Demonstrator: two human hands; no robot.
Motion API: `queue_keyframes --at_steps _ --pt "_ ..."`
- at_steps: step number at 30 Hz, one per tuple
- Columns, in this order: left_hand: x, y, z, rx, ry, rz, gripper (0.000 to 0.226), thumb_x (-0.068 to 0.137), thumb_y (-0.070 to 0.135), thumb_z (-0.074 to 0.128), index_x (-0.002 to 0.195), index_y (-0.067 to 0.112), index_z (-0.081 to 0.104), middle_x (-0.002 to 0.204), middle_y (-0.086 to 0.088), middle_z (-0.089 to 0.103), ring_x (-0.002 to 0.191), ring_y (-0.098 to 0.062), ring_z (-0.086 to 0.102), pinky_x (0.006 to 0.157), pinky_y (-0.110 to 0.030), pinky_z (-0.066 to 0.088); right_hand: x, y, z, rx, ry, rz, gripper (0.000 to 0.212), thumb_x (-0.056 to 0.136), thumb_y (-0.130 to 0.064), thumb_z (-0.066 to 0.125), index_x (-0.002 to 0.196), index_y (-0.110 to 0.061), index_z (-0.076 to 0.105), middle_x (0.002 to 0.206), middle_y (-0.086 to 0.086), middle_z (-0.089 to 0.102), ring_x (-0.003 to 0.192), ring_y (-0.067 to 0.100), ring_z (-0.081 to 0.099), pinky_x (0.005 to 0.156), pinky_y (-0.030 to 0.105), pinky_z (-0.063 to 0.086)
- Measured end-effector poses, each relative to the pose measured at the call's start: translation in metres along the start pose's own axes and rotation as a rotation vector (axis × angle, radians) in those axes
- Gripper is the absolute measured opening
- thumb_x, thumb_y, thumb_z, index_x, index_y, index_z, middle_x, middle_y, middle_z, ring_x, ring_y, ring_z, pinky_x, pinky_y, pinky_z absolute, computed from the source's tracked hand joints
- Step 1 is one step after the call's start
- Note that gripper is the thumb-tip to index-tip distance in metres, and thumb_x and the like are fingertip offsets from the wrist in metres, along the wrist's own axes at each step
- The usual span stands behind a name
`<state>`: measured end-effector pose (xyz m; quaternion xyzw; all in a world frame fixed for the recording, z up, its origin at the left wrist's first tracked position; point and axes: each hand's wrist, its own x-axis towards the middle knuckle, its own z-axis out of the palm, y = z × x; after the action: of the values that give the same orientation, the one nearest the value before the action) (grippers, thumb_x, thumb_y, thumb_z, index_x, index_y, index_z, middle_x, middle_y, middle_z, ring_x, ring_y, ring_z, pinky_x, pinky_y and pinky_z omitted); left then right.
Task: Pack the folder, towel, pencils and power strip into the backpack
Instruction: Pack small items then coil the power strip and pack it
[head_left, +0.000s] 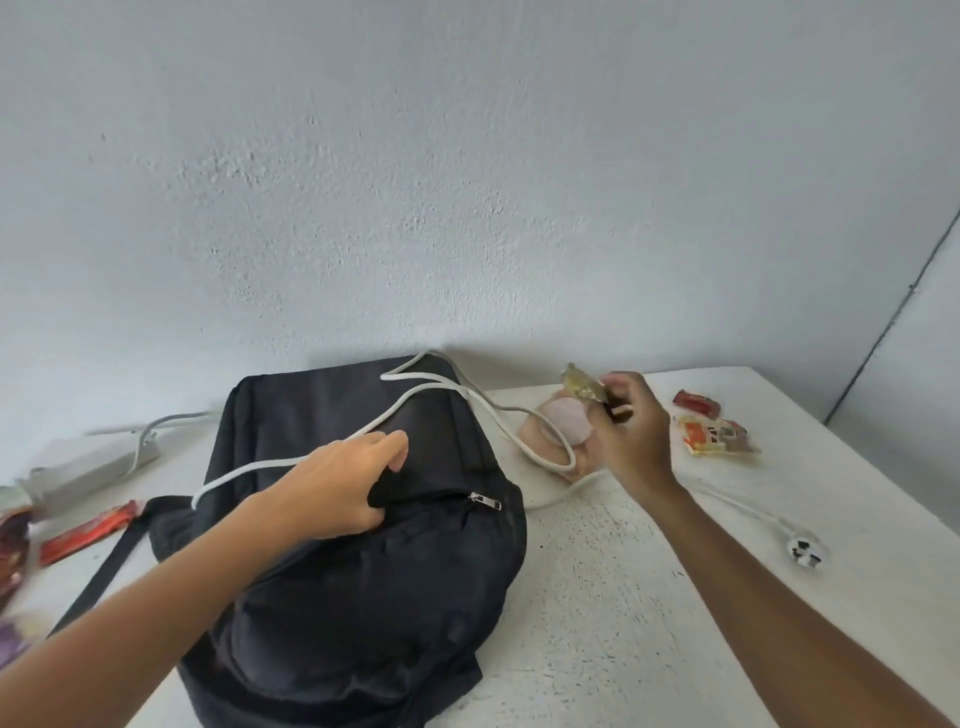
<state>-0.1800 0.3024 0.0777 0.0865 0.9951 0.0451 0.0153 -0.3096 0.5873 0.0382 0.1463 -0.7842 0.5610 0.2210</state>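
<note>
A black backpack (353, 571) lies flat on the white table (623, 597), its front pocket zipper (485, 501) partly open. My left hand (337, 483) grips the fabric at the pocket opening, fingers on top and thumb below. The white power strip (88, 467) sits left of the bag. Its cable (426, 395) runs over the bag, under my left fingers, and ends in a plug (805, 552) on the right. My right hand (631, 431) pinches a small yellowish wrapper (582, 387) above a pale pink soft bundle (563, 434), possibly the towel. Folder and pencils are not visible.
Snack packets lie at the right: a red one (696, 402) and an orange-white one (717, 436). On the left are a red bar packet (88, 530), a dark packet (10, 545) and something purple (10, 644). A backpack strap (104, 571) trails left. The wall stands just behind.
</note>
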Motion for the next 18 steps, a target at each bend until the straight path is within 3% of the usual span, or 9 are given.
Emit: queue_keyframes --at_steps 2,5,8,12,15,18 --pt "0.003 -0.009 -0.008 -0.231 0.035 -0.043 0.034 0.064 0.007 0.066 0.083 0.022 0.042 0.080 0.008 0.053 0.064 -0.011 0.049 0.059 -0.024 0.040 -0.015 -0.048 0.028 0.151 -0.208 -0.085 0.019 0.077 -0.005 0.071 0.091 -0.014 0.063 0.085 -0.002 0.066 0.077 0.007 0.060 0.069 0.015 0.047" --pt "0.011 -0.024 -0.030 -0.411 0.057 -0.066 0.029 0.062 -0.001 0.071 0.070 0.020 0.052 0.069 0.007 0.058 0.061 -0.008 0.053 0.060 -0.024 0.045 -0.040 -0.111 0.050 0.283 -0.648 -0.181 0.013 0.075 -0.002 0.068 0.085 -0.011 0.066 0.076 -0.007 0.064 0.069 0.004 0.056 0.064 0.019 0.044" --pt "0.013 -0.030 -0.056 -0.402 0.058 -0.047 0.029 0.062 0.003 0.082 0.063 0.020 0.058 0.061 0.010 0.057 0.054 0.000 0.050 0.057 -0.013 0.040 -0.063 -0.143 0.067 0.124 -0.967 -0.282 0.010 0.079 -0.005 0.069 0.087 -0.012 0.068 0.075 -0.012 0.060 0.068 0.003 0.053 0.064 0.015 0.041" --pt "0.018 -0.029 -0.083 -0.358 0.191 -0.049 0.020 0.062 0.008 0.083 0.064 0.018 0.065 0.064 0.006 0.064 0.054 0.002 0.053 0.053 -0.009 0.039 -0.087 -0.152 0.100 -0.353 -0.795 -0.406 0.017 0.086 -0.026 0.059 0.100 -0.019 0.055 0.091 0.001 0.063 0.079 0.024 0.060 0.069 0.038 0.049" --pt "0.023 -0.024 -0.088 -0.310 0.238 -0.015 0.015 0.063 0.011 0.081 0.065 0.018 0.068 0.066 0.006 0.067 0.060 0.001 0.057 0.057 -0.010 0.041 -0.087 -0.153 0.129 -0.516 -0.669 -0.409 0.031 0.091 -0.023 0.051 0.121 -0.015 0.047 0.111 0.014 0.056 0.086 0.040 0.060 0.070 0.043 0.045" --pt "0.024 -0.022 -0.090 -0.313 0.274 -0.005 0.014 0.065 0.010 0.080 0.067 0.018 0.069 0.068 0.005 0.068 0.064 -0.003 0.059 0.060 -0.017 0.045 -0.079 -0.154 0.160 -0.641 -0.704 -0.362 0.034 0.093 -0.020 0.051 0.125 -0.007 0.051 0.130 0.022 0.045 0.095 0.043 0.059 0.076 0.042 0.046"
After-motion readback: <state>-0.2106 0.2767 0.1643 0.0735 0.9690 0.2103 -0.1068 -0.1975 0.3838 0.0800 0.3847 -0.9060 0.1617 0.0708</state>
